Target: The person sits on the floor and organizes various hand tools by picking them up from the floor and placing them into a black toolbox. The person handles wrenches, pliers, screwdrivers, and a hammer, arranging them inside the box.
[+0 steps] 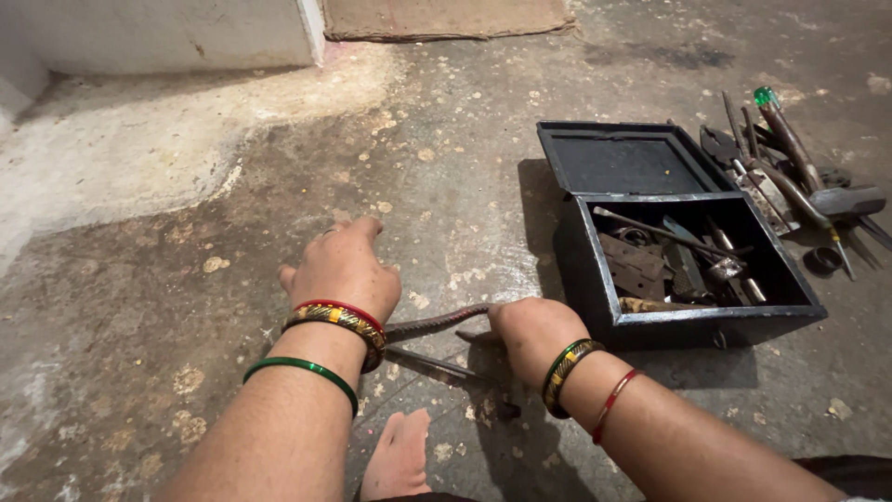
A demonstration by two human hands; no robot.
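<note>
My left hand (pixel 342 262) rests knuckles-up on the stained concrete floor (pixel 232 195), fingers curled down; what is under the palm is hidden. My right hand (pixel 531 330) is closed around the end of a dark twisted metal rod (pixel 435 323) that runs between the two hands just above the floor. A second flat metal bar (pixel 437 367) lies under it on the floor. Both wrists wear bangles. My bare foot (pixel 398 457) shows at the bottom edge.
An open black metal toolbox (pixel 706 318) with rusty tools inside stands right beside my right hand. Behind it lie several loose tools, including a hammer (pixel 841 200) and a green-capped screwdriver (pixel 785 135). A white wall base (pixel 167 37) and cardboard (pixel 446 19) are at the top.
</note>
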